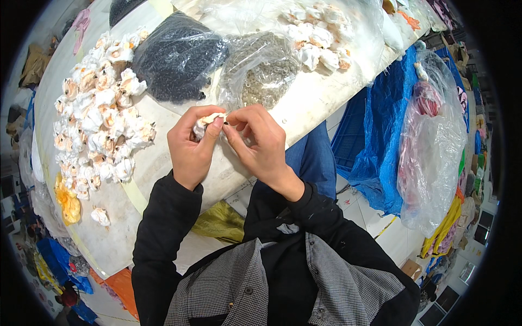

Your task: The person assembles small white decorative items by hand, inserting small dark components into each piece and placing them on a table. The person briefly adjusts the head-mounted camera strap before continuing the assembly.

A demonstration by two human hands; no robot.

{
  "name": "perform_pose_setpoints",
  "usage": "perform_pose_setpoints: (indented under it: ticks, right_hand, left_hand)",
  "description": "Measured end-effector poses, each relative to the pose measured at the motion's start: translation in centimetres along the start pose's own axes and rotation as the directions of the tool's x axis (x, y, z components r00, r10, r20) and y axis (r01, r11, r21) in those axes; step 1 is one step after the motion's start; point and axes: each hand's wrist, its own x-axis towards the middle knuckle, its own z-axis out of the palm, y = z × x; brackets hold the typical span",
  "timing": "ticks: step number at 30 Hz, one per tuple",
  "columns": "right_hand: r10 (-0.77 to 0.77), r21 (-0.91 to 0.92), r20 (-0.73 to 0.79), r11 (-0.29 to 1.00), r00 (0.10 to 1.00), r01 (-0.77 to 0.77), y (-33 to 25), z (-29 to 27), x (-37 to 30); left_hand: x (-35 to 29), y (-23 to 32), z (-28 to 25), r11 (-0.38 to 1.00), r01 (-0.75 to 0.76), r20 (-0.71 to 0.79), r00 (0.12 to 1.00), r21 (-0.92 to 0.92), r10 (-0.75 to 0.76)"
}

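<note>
Dozens of small white-and-peach plush pieces (100,119) lie heaped at left, several showing black bits, so probably done. Beside them, a clear plastic bag of tiny black parts (179,60) looks far from used up. My left hand (187,142) grips one cream-and-white plush piece (200,129), seemingly unfinished; my right hand (262,140) pinches a tiny black bit (226,123) at its edge. Farther right, another white-and-peach heap (321,41) perhaps remains.

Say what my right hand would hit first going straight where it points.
Your right hand would likely first meet the whitish piece in your left hand; they may be touching, as depth is unclear.
</note>
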Motion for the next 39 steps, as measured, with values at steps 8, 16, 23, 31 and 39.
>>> perform_pose_setpoints:
  ticks: [8, 16, 23, 31, 39]
  right_hand:
    - [0.047, 0.018, 0.01, 0.999, 0.999, -0.048, -0.3, -0.2, 0.1]
    - [0.102, 0.198, 0.099, 0.973, 0.99, -0.12, -0.3, -0.8, 0.1]
    - [0.184, 0.231, 0.212, 0.945, 0.96, -0.232, -0.4, -1.1, 0.3]
    - [0.165, 0.224, 0.237, 0.95, 0.957, -0.219, -0.4, -1.0, 0.1]
    - [0.199, 0.187, 0.121, 0.958, 0.972, -0.219, -0.3, -1.3, -0.3]
  left_hand:
    - [-0.1, -0.4, -0.4, 0.995, -0.062, 0.054, 0.997, 0.08, 0.058]
    - [0.9, 0.1, -2.0, 0.991, -0.035, 0.256, 0.967, 0.13, 0.001]
    - [0.8, 0.0, -2.1, 0.989, -0.068, 0.219, 0.975, 0.133, 0.038]
    - [0.7, 0.1, -2.3, 0.977, -0.101, 0.207, 0.976, 0.188, 0.061]
    - [-0.2, 0.2, -0.9, 0.986, -0.068, 0.157, 0.987, 0.149, 0.044]
